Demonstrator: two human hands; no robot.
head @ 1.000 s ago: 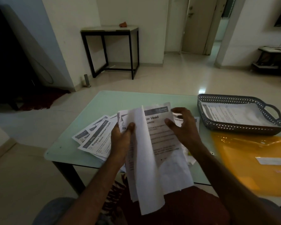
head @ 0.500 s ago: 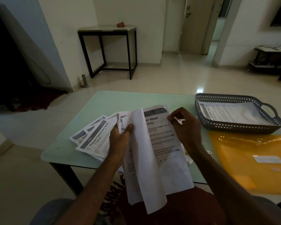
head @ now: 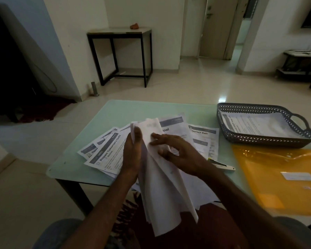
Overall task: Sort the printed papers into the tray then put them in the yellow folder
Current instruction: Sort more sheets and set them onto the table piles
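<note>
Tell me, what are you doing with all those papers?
A person is sorting printed pages at a table. The left hand grips a bunch of sheets over the table's near edge, and the right hand rests its spread fingers on them, as if leafing through. More loose papers lie fanned out on the table. One sheet shows in the grey tray on the right. The yellow folder lies flat just in front of the tray.

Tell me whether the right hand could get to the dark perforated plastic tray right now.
Probably yes. The dark perforated plastic tray sits open-topped right of the right hand, with only flat papers between; the left hand holds the white printed sheets.
</note>
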